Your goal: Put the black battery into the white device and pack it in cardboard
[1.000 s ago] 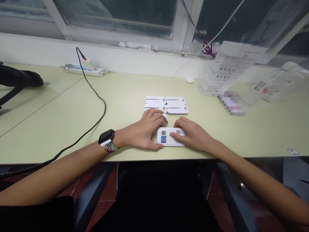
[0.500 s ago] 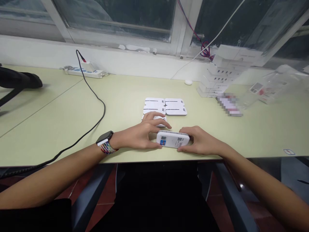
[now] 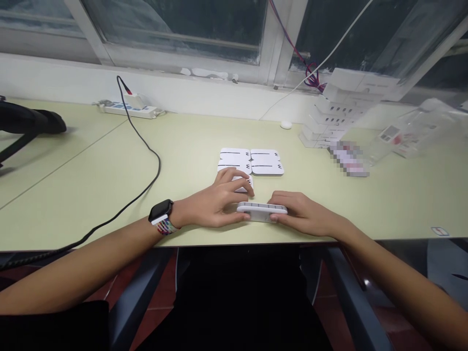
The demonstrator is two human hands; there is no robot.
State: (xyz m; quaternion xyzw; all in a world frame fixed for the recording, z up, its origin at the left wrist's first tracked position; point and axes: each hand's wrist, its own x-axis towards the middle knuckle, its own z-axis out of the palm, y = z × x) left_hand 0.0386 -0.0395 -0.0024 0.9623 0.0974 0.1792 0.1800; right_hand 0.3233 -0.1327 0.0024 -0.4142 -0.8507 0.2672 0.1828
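Note:
A small white device stands on its long edge near the front of the pale green table. My left hand, with a smartwatch on the wrist, pinches its left end with thumb and fingers. At the right end my right hand grips it the same way. Just behind my left fingers lies another white device, partly hidden. Farther back, several flat white covers lie side by side in a block.
A black cable runs from a white power strip across the left of the table. A stack of white trays and clear plastic bags stand at the back right. A black chair part juts in far left.
The white device lay flat with its label up; both hands have tipped it up until it now stands on its edge, label turned away from view.

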